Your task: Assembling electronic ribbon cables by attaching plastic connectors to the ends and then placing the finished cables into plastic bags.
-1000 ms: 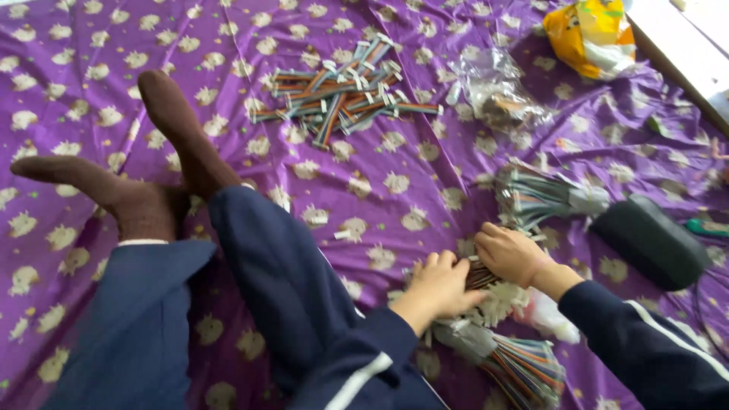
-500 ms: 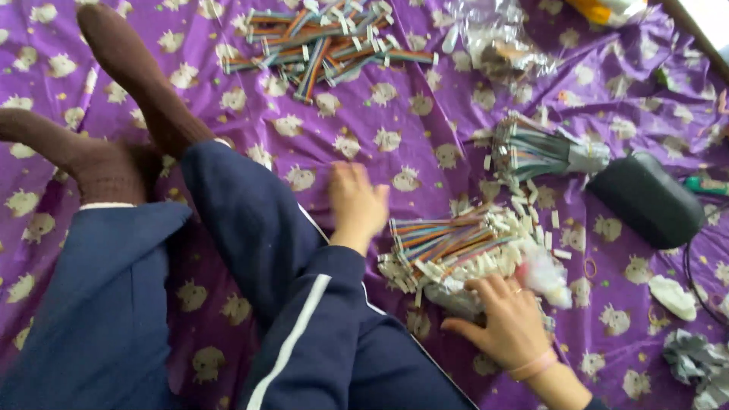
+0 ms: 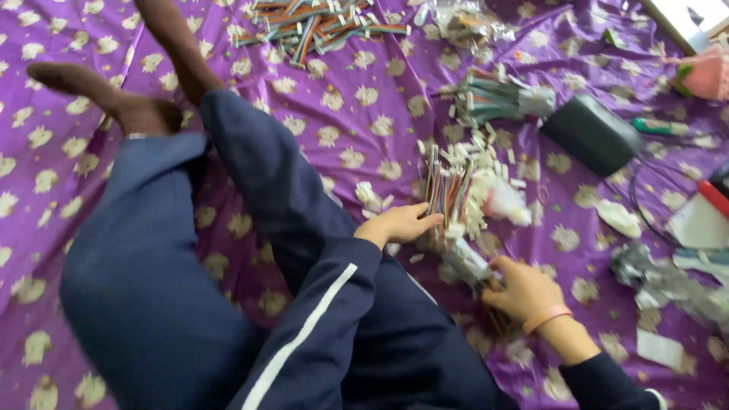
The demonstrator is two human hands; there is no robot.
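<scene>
My left hand (image 3: 400, 223) lies flat on the purple patterned cloth (image 3: 364, 114), fingers together, fingertips touching a bundle of multicoloured wires with white connectors (image 3: 449, 194). My right hand (image 3: 522, 289), a pink band at its wrist, grips the near end of a plastic-wrapped wire bundle (image 3: 467, 260). Small white connector pieces (image 3: 486, 163) lie scattered round the wires. Dark blue trouser legs and brown socks fill the left side.
At the top lies another heap of coloured wire harnesses (image 3: 319, 19), with a clear plastic bag (image 3: 467, 19) next to it. A green-grey wire bundle (image 3: 497, 99), a dark box (image 3: 591, 134), a screwdriver (image 3: 659, 126) and crumpled plastic (image 3: 668, 281) sit to the right.
The view swung and tilted. My left hand slid down to the near end of the wire bundle. My right hand moved left and closed on the wrapped bundle.
</scene>
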